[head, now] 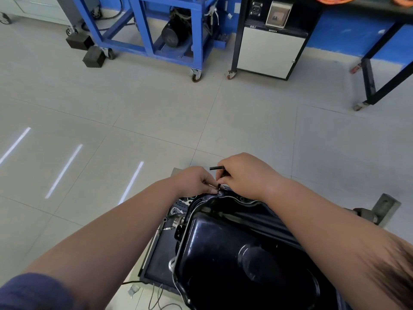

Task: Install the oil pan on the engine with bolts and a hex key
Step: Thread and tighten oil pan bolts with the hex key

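Observation:
A glossy black oil pan (225,249) lies on the engine at the bottom centre, its flange running along the far edge. My right hand (243,175) grips a black L-shaped hex key (220,173), short arm pointing left, long arm going down to the flange. My left hand (196,181) pinches a small bolt (218,187) at the key's lower tip, right over a hole in the far flange. Both hands meet at that spot, and the fingers hide most of the bolt.
Engine parts and hoses (176,213) show left of the pan. A grey metal stand bracket (384,208) sticks up at the right. Across the tiled floor stand a blue wheeled frame (156,39) with a motor, two black blocks (93,57), and a black-and-white cabinet (270,50).

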Available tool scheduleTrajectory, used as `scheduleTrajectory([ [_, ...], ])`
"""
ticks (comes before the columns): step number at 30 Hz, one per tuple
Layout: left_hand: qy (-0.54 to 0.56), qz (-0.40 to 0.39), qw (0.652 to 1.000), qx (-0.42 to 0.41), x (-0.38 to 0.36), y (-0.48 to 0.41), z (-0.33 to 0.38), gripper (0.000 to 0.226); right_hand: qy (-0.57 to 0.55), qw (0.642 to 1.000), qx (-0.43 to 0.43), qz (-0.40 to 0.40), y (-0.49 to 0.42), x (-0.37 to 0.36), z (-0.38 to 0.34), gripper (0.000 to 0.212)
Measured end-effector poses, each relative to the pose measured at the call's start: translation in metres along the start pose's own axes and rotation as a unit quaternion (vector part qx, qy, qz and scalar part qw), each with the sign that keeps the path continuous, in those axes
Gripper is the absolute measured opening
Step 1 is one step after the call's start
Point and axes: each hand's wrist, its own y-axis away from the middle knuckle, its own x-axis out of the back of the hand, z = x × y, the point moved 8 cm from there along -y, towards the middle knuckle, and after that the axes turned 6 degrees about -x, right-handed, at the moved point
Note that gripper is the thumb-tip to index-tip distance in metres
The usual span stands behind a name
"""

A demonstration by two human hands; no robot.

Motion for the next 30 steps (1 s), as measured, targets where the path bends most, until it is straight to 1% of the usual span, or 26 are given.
scheduleTrajectory([
  [6, 0.002, 0.007, 1.0, -0.014, -0.008, 0.0, 0.0, 0.009, -0.004, 1.0, -0.007, -0.009, 0.005, -0.005, 0.004, 0.008],
  [11, 0.004, 0.013, 1.0, -0.012, -0.009, 0.0, 0.0, 0.01, -0.006, 1.0, -0.011, 0.009, 0.009, -0.004, 0.005, 0.011],
  [14, -0.001, 0.014, 1.0, -0.014, -0.01, 0.001, 0.001, 0.035, -0.023, 0.999, -0.019, 0.024, 0.012, -0.006, 0.006, 0.012],
  [16, -0.002, 0.025, 1.0, -0.014, -0.009, 0.002, 0.001, 0.042, -0.029, 0.999, -0.02, 0.033, 0.014, -0.008, 0.006, 0.014],
  [20, 0.001, 0.031, 0.999, -0.01, -0.011, 0.003, -0.001, 0.038, -0.033, 0.997, -0.01, 0.063, 0.018, -0.01, 0.004, 0.021],
  [24, 0.026, 0.044, 0.999, -0.016, -0.012, 0.004, -0.002, 0.036, -0.061, 0.995, -0.014, 0.08, 0.021, -0.011, 0.006, 0.02],
  [26, 0.023, 0.054, 0.998, -0.03, -0.012, 0.005, 0.001, 0.027, -0.111, 0.991, -0.021, 0.076, 0.022, -0.012, 0.008, 0.011],
  [28, 0.02, 0.062, 0.997, -0.042, -0.014, 0.007, 0.002, 0.012, -0.153, 0.986, -0.027, 0.058, 0.022, -0.016, 0.009, 0.016],
  [30, 0.034, 0.068, 0.996, -0.049, -0.015, 0.007, 0.001, 0.011, -0.161, 0.985, -0.034, 0.047, 0.022, -0.019, 0.011, 0.019],
])
